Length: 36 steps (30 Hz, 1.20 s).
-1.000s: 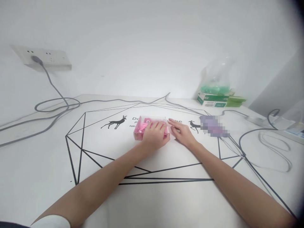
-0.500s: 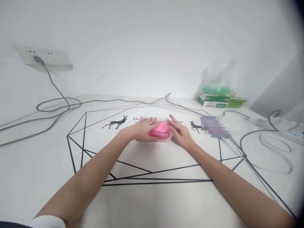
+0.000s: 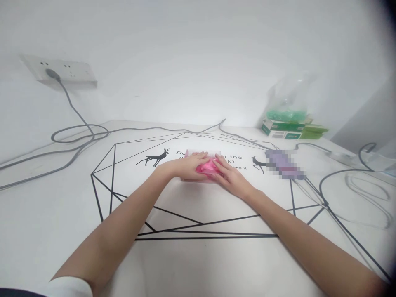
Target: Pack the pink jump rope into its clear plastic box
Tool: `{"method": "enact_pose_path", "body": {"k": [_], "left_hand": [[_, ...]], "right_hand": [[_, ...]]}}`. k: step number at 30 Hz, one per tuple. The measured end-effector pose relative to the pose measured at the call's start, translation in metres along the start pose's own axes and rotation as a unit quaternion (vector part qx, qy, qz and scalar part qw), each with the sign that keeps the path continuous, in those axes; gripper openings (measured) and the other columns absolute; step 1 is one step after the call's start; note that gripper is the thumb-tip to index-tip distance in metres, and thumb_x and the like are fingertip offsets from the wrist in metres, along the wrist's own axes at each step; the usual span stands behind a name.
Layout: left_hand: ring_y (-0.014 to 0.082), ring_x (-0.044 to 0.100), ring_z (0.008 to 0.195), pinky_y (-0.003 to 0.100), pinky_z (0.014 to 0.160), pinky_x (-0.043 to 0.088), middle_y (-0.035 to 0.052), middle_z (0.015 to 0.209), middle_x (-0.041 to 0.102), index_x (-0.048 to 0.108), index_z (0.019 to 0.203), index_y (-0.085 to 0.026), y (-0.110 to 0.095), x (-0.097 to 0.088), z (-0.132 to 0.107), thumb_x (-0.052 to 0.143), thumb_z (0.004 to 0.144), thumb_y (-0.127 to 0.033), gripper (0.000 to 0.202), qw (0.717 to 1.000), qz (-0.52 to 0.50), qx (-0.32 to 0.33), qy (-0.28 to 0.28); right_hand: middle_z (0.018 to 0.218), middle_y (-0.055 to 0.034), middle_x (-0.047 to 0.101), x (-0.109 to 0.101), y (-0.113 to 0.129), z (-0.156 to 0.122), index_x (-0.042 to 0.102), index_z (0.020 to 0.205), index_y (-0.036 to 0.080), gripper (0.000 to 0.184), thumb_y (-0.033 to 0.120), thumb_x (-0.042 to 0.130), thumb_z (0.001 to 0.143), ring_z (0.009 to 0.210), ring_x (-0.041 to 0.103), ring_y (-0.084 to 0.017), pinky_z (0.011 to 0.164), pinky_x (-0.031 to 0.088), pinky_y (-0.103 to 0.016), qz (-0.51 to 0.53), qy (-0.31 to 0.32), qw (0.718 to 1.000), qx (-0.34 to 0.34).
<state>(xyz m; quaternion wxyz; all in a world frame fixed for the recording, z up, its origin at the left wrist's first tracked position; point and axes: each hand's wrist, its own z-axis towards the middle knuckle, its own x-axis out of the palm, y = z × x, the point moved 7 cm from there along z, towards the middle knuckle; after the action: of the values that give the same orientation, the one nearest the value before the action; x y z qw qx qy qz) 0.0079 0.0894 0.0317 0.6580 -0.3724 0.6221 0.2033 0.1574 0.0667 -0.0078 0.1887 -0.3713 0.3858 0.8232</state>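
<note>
A small clear plastic box with pink contents (image 3: 206, 167) lies on the white table (image 3: 62, 214) with black line drawings. My left hand (image 3: 189, 166) rests flat on the box's left part, fingers stretched over it. My right hand (image 3: 230, 175) lies on its right part, fingers extended and touching the pink area. Both hands press on the box from above and hide most of it.
A grey cable (image 3: 77, 142) runs from a wall socket (image 3: 60, 72) across the table's left. Green and white boxes under a clear bag (image 3: 287, 123) stand at the back right. A blurred purple item (image 3: 284, 164) and looped cables (image 3: 355, 185) lie to the right.
My left hand slid from the box's top to its left side. My right hand moved from beside the box onto it. The view shifted slightly.
</note>
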Motion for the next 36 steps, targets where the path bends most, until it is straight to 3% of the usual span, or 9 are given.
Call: {"method": "enact_pose_path", "body": {"k": [3,5,12,17,20,26,32,36], "left_hand": [[0.0237,0.031,0.145,0.041,0.118,0.025,0.0021,0.157,0.032,0.039,0.148,-0.032,0.012,-0.009,-0.005,0.042,0.095,-0.049,0.055,0.999,-0.046,0.012,-0.010],[0.0221,0.031,0.145,0.038,0.117,0.027,0.0014,0.157,0.034,0.043,0.146,-0.031,0.026,-0.013,-0.006,0.037,0.097,-0.049,0.052,0.997,-0.059,-0.016,-0.045],[0.0232,0.018,0.149,0.044,0.120,0.016,0.0072,0.159,0.027,0.045,0.145,-0.026,0.037,0.000,-0.001,0.034,0.099,-0.046,0.052,0.998,-0.014,-0.016,-0.064],[0.0289,0.020,0.148,0.051,0.117,0.020,0.0058,0.160,0.026,0.045,0.144,-0.033,0.036,-0.002,-0.004,0.039,0.098,-0.049,0.049,0.998,-0.008,-0.010,-0.061],[0.0299,0.024,0.147,0.050,0.116,0.024,0.0074,0.159,0.029,0.048,0.142,-0.033,0.034,-0.004,-0.005,0.041,0.097,-0.054,0.051,0.998,-0.009,-0.001,-0.069],[0.0289,0.030,0.144,0.049,0.114,0.030,0.0094,0.152,0.040,0.057,0.135,-0.035,0.030,-0.005,-0.005,0.037,0.096,-0.061,0.051,0.997,-0.007,0.016,-0.079],[0.0305,0.022,0.146,0.051,0.112,0.031,0.0080,0.155,0.036,0.055,0.136,-0.038,0.024,-0.009,-0.009,0.041,0.089,-0.072,0.060,0.999,-0.012,-0.010,-0.046],[0.0300,0.022,0.147,0.048,0.115,0.028,0.0036,0.159,0.030,0.045,0.143,-0.039,0.031,-0.013,-0.017,0.050,0.081,-0.075,0.072,0.998,-0.044,-0.038,-0.009]], "right_hand": [[0.159,-0.0045,0.028,-0.004,0.001,0.000,0.038,0.150,0.028,0.058,0.047,0.049,0.097,0.146,0.023,-0.027,0.117,0.030,-0.049,-0.046,0.005,0.999,-0.017],[0.157,-0.0061,0.030,-0.005,0.002,0.000,0.039,0.150,0.025,0.057,0.046,0.048,0.097,0.145,0.025,-0.028,0.117,0.032,-0.049,-0.067,0.009,0.998,-0.019],[0.150,-0.0023,0.043,-0.010,0.002,0.001,0.044,0.147,0.028,0.050,0.041,0.047,0.098,0.144,0.028,-0.027,0.113,0.040,-0.050,-0.081,0.025,0.995,-0.058],[0.150,0.0006,0.043,-0.022,-0.004,-0.002,0.042,0.148,0.029,0.047,0.034,0.043,0.101,0.140,0.038,-0.023,0.118,0.033,-0.043,-0.066,0.023,0.993,-0.091],[0.151,0.0025,0.042,-0.024,-0.006,-0.002,0.040,0.148,0.031,0.047,0.032,0.041,0.101,0.140,0.037,-0.021,0.119,0.032,-0.042,-0.062,0.043,0.992,-0.103],[0.149,0.0005,0.045,-0.027,-0.014,-0.002,0.036,0.149,0.036,0.053,0.017,0.037,0.099,0.140,0.038,-0.022,0.118,0.008,-0.063,-0.064,0.063,0.989,-0.118],[0.146,-0.0005,0.049,-0.034,-0.024,-0.002,0.045,0.144,0.035,0.056,0.010,0.038,0.094,0.139,0.041,-0.022,0.118,0.021,-0.059,-0.049,0.038,0.992,-0.108],[0.145,-0.0004,0.051,-0.036,-0.023,-0.001,0.048,0.143,0.032,0.053,0.013,0.037,0.095,0.138,0.042,-0.022,0.118,0.026,-0.054,-0.064,0.015,0.992,-0.103]]}}
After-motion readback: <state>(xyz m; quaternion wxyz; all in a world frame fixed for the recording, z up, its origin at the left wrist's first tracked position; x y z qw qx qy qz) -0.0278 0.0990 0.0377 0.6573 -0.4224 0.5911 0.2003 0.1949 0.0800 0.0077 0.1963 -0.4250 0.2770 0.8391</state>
